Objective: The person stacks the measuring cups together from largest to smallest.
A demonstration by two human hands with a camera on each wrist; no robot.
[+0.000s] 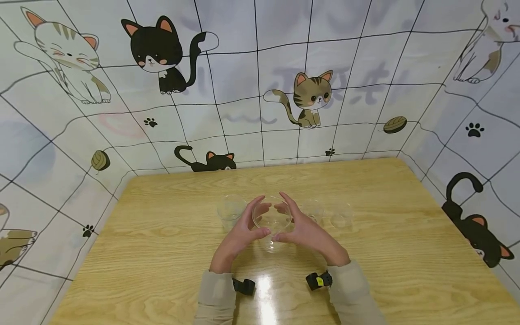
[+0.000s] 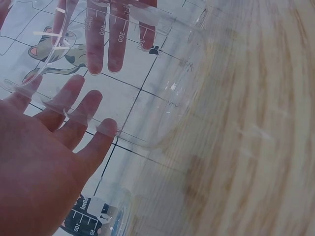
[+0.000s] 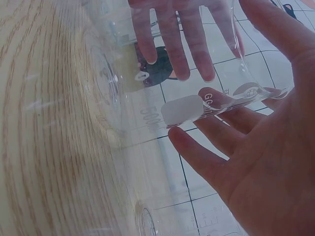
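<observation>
A large clear glass beaker (image 1: 273, 221) with white volume marks stands upright between my two hands at the middle of the table. My left hand (image 1: 248, 222) wraps round its left side, thumb toward me and fingers toward the far side. The right hand (image 1: 301, 225) mirrors this on the right. In the left wrist view the marks on the beaker (image 2: 170, 105) read in reverse. A white label patch shows on the beaker (image 3: 182, 109) in the right wrist view. Whether its base touches the table, I cannot tell.
Another clear beaker (image 1: 229, 210) stands left of the hands. To the right are two smaller clear vessels, one (image 1: 317, 208) partly behind the right hand and one (image 1: 341, 219) farther out. Cat-patterned cloth walls (image 1: 243, 99) enclose the wooden table (image 1: 170, 243).
</observation>
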